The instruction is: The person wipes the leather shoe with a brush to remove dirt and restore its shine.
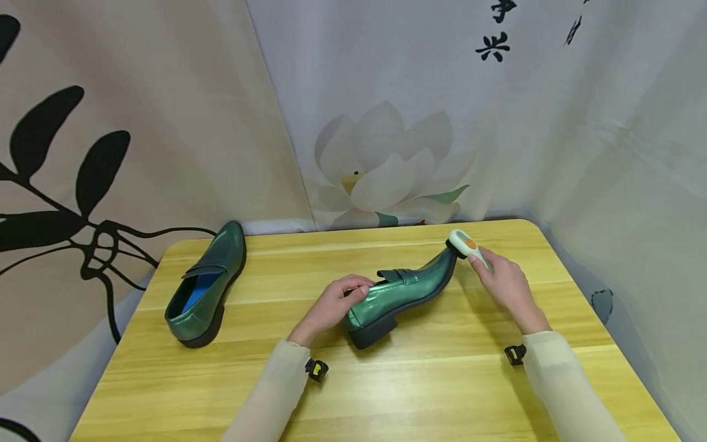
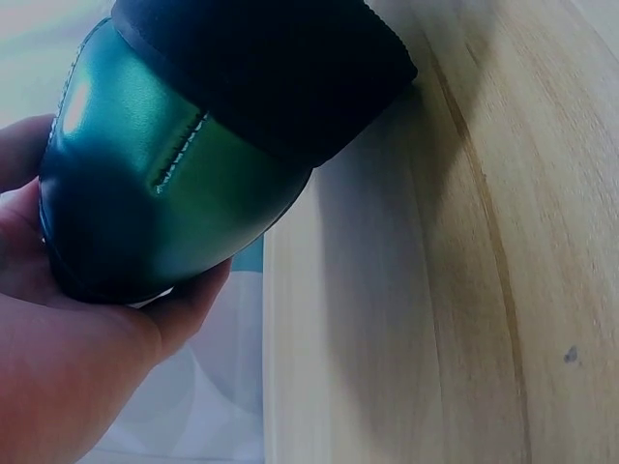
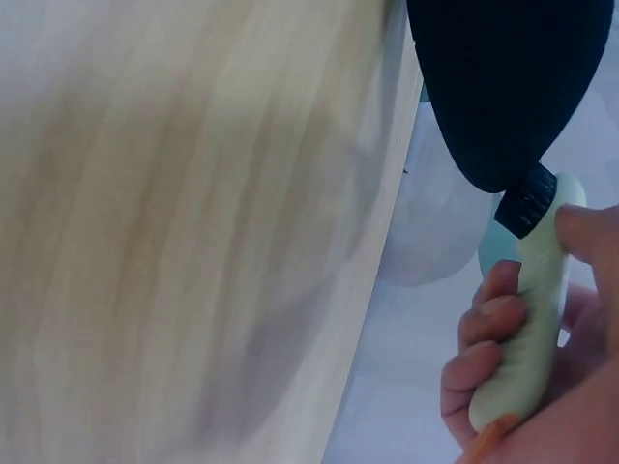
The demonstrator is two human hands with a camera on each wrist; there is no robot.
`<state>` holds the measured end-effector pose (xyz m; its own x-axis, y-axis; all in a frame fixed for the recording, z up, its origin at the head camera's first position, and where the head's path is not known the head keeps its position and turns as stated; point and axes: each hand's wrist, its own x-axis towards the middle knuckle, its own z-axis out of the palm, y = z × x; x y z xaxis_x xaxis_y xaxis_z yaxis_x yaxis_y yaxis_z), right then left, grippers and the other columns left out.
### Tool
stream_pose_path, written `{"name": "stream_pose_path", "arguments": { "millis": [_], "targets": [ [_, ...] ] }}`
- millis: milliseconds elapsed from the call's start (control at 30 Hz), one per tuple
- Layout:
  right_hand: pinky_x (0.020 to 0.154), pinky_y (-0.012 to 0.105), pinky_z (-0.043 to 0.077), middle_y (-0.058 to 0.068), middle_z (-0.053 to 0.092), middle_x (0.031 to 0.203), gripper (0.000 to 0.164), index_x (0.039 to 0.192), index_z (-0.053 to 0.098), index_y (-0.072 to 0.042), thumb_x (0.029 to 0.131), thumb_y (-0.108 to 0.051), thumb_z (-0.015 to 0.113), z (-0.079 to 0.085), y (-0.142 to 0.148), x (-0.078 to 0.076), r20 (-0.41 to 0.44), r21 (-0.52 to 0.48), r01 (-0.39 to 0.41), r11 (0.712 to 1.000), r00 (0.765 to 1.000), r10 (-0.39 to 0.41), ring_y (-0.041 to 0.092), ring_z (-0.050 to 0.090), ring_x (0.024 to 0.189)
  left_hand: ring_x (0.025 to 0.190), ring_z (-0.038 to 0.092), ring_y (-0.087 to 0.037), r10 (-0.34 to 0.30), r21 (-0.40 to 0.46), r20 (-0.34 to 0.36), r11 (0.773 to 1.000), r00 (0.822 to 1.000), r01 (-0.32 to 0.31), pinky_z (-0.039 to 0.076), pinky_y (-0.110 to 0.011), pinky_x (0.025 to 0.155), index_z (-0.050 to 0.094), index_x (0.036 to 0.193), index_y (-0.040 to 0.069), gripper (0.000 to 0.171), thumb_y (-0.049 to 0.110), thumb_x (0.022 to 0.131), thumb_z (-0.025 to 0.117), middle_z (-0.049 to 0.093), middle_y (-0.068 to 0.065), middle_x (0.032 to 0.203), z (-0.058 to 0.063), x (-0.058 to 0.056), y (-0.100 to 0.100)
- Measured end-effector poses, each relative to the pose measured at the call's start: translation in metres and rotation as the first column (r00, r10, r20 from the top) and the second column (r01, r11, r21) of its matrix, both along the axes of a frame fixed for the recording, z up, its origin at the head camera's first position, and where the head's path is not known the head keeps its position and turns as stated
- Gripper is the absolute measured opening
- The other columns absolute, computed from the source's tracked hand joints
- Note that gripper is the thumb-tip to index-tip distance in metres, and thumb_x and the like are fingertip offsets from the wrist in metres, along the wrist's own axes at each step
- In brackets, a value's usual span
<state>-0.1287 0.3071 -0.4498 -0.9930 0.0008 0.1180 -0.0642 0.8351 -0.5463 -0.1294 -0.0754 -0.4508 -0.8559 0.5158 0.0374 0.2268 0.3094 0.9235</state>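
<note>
A shiny green loafer [image 1: 375, 302] with a black sole and block heel is held near the middle of the table, its toe tilted up to the right. My left hand [image 1: 336, 302] grips it by the opening at the heel end; the left wrist view shows the thumb and fingers around the heel counter [image 2: 145, 184]. In my right hand [image 1: 505, 282] is a small pale brush [image 1: 466, 244] with an orange spot, its black bristles [image 3: 527, 201] against the toe tip. The fingers curl around the brush handle [image 3: 527, 358].
The matching green loafer [image 1: 207, 285] stands on the left side of the wooden table [image 1: 442, 393], toe toward the back. A curtain [image 1: 386, 73] printed with a lotus and dark leaves hangs behind the table. Black cameras sit on both wrists.
</note>
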Motion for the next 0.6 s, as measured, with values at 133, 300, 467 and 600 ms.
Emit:
{"name": "stream_pose_path", "arguments": {
  "millis": [133,300,467,600],
  "targets": [
    [0.078,0.056,0.048,0.031,0.063,0.132,0.066,0.151,0.048,0.004,0.110,-0.047,0.044,0.002,-0.004,0.009,-0.009,-0.022,-0.009,1.000,1.000,0.009,0.044,0.064,0.100,0.131,0.055,-0.030,0.000,-0.003,-0.002,1.000,1.000,0.000,0.040,-0.053,0.112,0.072,0.127,0.006,0.031,0.024,0.109,0.055,0.065,-0.008,0.134,0.000,0.000,-0.001],
    [0.090,0.064,0.048,0.029,0.062,0.135,0.060,0.149,0.052,0.003,0.109,-0.043,0.051,0.002,-0.014,0.038,-0.062,-0.065,-0.044,0.997,0.997,0.040,0.049,0.061,0.118,0.131,0.055,-0.029,0.001,-0.001,-0.002,1.000,1.000,-0.001,0.040,-0.053,0.112,0.072,0.127,0.006,0.031,0.024,0.109,0.054,0.065,-0.008,0.133,-0.001,0.000,-0.001],
    [0.064,0.042,0.049,0.018,0.071,0.105,0.050,0.145,0.058,0.000,0.107,-0.032,0.060,-0.004,-0.029,0.063,-0.139,-0.053,-0.079,0.995,0.988,0.071,0.029,0.061,0.076,0.131,0.055,-0.030,0.008,0.008,-0.009,1.000,1.000,-0.008,0.039,-0.053,0.113,0.072,0.127,0.005,0.031,0.023,0.109,0.055,0.065,-0.009,0.134,-0.002,-0.001,-0.002],
    [0.052,0.029,0.036,0.005,0.061,0.084,0.046,0.143,0.061,-0.002,0.103,-0.025,0.066,-0.009,-0.037,0.077,-0.209,-0.024,-0.078,0.997,0.975,0.071,0.014,0.042,0.060,0.132,0.055,-0.029,0.001,0.015,-0.004,1.000,1.000,-0.001,0.039,-0.052,0.113,0.072,0.127,0.005,0.031,0.023,0.109,0.055,0.065,-0.009,0.134,-0.004,-0.003,0.000]
  ]
}}
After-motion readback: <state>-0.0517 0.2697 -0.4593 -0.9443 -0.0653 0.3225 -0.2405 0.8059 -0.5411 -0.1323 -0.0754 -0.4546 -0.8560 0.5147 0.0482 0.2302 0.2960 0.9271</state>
